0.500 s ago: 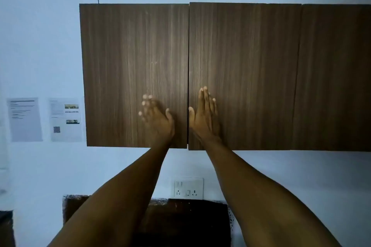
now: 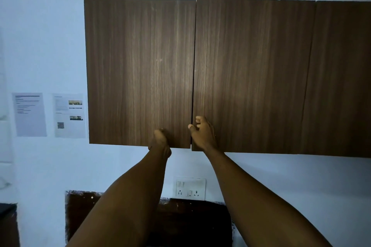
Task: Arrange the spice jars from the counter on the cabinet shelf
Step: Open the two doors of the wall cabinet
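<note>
Reached up to 2 closed brown woodgrain cabinet doors [image 2: 140, 70]: left hand [image 2: 160, 142] curled at bottom edge, right hand [image 2: 202, 134] loosely curled, holding nothing. Probably opening next; no jars seen.

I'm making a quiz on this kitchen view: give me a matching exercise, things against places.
Things:
1. white switch-and-socket plate
2. two printed paper sheets
3. left hand
4. right hand

Places:
A. lower edge of the brown wooden left cabinet door
B. wall below the cabinet
C. wall left of the cabinet
D. lower inner edge of the middle door

Pairs: 1-B, 2-C, 3-A, 4-D
</note>
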Demonstrator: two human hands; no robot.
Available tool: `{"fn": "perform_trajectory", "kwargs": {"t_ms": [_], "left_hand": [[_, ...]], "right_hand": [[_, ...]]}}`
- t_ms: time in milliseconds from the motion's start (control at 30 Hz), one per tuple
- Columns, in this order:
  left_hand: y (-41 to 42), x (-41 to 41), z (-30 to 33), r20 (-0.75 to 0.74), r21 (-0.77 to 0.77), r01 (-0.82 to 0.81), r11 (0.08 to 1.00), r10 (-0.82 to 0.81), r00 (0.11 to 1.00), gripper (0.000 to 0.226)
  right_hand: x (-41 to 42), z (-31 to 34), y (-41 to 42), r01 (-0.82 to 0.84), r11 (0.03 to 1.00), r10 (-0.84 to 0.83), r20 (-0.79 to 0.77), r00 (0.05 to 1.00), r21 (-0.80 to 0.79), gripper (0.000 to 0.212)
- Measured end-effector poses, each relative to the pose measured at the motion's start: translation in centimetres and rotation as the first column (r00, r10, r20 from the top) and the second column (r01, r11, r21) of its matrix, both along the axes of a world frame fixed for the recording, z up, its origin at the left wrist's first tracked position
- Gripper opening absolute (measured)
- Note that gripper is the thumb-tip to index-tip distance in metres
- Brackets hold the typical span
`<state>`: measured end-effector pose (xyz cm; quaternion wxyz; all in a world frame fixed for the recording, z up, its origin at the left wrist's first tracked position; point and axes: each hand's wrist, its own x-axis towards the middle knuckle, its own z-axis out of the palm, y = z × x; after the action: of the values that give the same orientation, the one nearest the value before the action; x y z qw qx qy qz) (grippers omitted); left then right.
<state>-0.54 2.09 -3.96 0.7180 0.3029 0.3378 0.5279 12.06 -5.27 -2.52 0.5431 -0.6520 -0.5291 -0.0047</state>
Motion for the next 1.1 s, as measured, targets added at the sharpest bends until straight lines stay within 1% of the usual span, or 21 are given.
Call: {"fn": "perform_trajectory", "kwargs": {"t_ms": [67, 133, 167, 233, 333, 433, 467, 533, 567, 600, 633, 667, 700, 733, 767, 800, 867, 933, 967, 1067, 1100], "left_hand": [[-0.4, -0.2, -0.5, -0.020, 0.000, 0.054, 0.999, -0.054, 0.998, 0.062], [-0.3, -0.1, -1.3, 0.014, -0.033, 0.098, 0.995, -0.098, 0.995, 0.070], [-0.3, 0.1, -1.7, 0.035, -0.038, 0.090, 0.995, -0.089, 0.995, 0.071], [0.1, 0.6, -2.7, 0.057, -0.036, 0.061, 0.997, -0.059, 0.997, 0.073], [0.1, 0.8, -3.9, 0.069, -0.076, -0.012, 0.997, 0.017, 0.997, 0.072], [-1.7, 0.2, -4.1, 0.052, -0.086, -0.139, 0.986, 0.144, 0.988, 0.073], [-2.3, -0.6, -4.1, 0.029, -0.099, -0.179, 0.979, 0.182, 0.983, 0.073], [-3.8, -1.8, -3.5, -0.066, -0.100, -0.211, 0.972, 0.205, 0.976, 0.073], [-4.3, -3.0, -3.1, -0.168, -0.082, -0.257, 0.963, 0.241, 0.956, 0.072], [-4.7, -4.0, -2.6, -0.318, -0.023, -0.320, 0.947, 0.297, 0.901, 0.073], [-5.1, -5.4, -2.0, -0.479, 0.083, -0.402, 0.912, 0.390, 0.787, 0.075], [-5.5, -6.7, -1.1, -0.581, 0.226, -0.471, 0.853, 0.506, 0.638, 0.076], [-5.9, -7.9, -0.2, -0.583, 0.389, -0.495, 0.777, 0.624, 0.520, 0.076], [-6.5, -9.1, 0.8, -0.502, 0.541, -0.485, 0.687, 0.727, 0.468, 0.073], [-7.3, -10.1, 1.8, -0.387, 0.663, -0.459, 0.591, 0.796, 0.466, 0.068], [-7.8, -10.9, 2.7, -0.271, 0.748, -0.437, 0.500, 0.831, 0.486, 0.063], [-9.4, -12.6, 4.3, -0.087, 0.853, -0.396, 0.339, 0.841, 0.534, 0.050], [-11.1, -14.4, 5.8, 0.026, 0.908, -0.357, 0.218, 0.822, 0.569, 0.038], [-12.1, -15.7, 6.3, 0.049, 0.920, -0.343, 0.189, 0.812, 0.581, 0.038], [-14.6, -20.2, 7.1, 0.060, 0.935, -0.311, 0.171, 0.787, 0.614, 0.045], [-15.2, -21.7, 7.2, 0.057, 0.947, -0.284, 0.152, 0.791, 0.610, 0.046]], "right_hand": [[-0.3, -0.6, 0.0, 0.007, 1.000, -0.007, -0.032, 0.999, -0.005, 0.052], [-0.3, -1.4, 0.0, -0.006, 1.000, 0.005, -0.050, 0.999, -0.017, 0.056], [-0.3, -1.8, 0.1, -0.022, 0.999, 0.020, -0.065, 0.998, -0.025, 0.058], [-0.2, -2.3, 0.3, -0.046, 0.998, 0.040, -0.113, 0.993, -0.045, 0.065], [-0.6, -2.2, 0.6, -0.066, 0.997, 0.056, -0.213, 0.976, -0.038, 0.076], [-2.2, -0.6, 0.5, -0.139, 0.990, 0.133, -0.299, 0.945, 0.002, 0.080], [-3.4, -0.2, 0.5, -0.180, 0.984, 0.176, -0.324, 0.930, 0.017, 0.081], [-5.4, 0.5, 0.3, -0.193, 0.980, 0.197, -0.335, 0.921, 0.046, 0.078], [-6.6, 0.6, 0.0, -0.173, 0.982, 0.186, -0.329, 0.926, 0.069, 0.072], [-7.2, 0.4, -0.3, -0.147, 0.985, 0.169, -0.309, 0.936, 0.092, 0.064], [-8.0, 0.1, -0.8, -0.137, 0.984, 0.163, -0.280, 0.946, 0.112, 0.056], [-8.6, -0.1, -1.3, -0.134, 0.982, 0.163, -0.244, 0.956, 0.132, 0.048], [-9.3, -0.3, -2.1, -0.143, 0.979, 0.170, -0.202, 0.965, 0.143, 0.044], [-10.2, -0.4, -3.0, -0.152, 0.977, 0.175, -0.155, 0.972, 0.152, 0.042], [-11.3, -0.5, -3.9, -0.153, 0.975, 0.171, -0.103, 0.980, 0.159, 0.041], [-12.5, -0.5, -4.8, -0.153, 0.974, 0.162, -0.042, 0.986, 0.168, 0.038], [-15.6, -0.6, -6.5, -0.155, 0.967, 0.143, 0.071, 0.987, 0.203, 0.030], [-18.8, -0.7, -8.1, -0.156, 0.961, 0.131, 0.120, 0.984, 0.228, 0.022], [-20.5, -0.6, -9.0, -0.144, 0.962, 0.116, 0.131, 0.985, 0.231, 0.020], [-25.7, -0.6, -11.2, -0.101, 0.969, 0.061, 0.176, 0.982, 0.227, 0.023], [-27.3, -0.6, -11.7, -0.093, 0.971, 0.050, 0.194, 0.980, 0.221, 0.025]]}}
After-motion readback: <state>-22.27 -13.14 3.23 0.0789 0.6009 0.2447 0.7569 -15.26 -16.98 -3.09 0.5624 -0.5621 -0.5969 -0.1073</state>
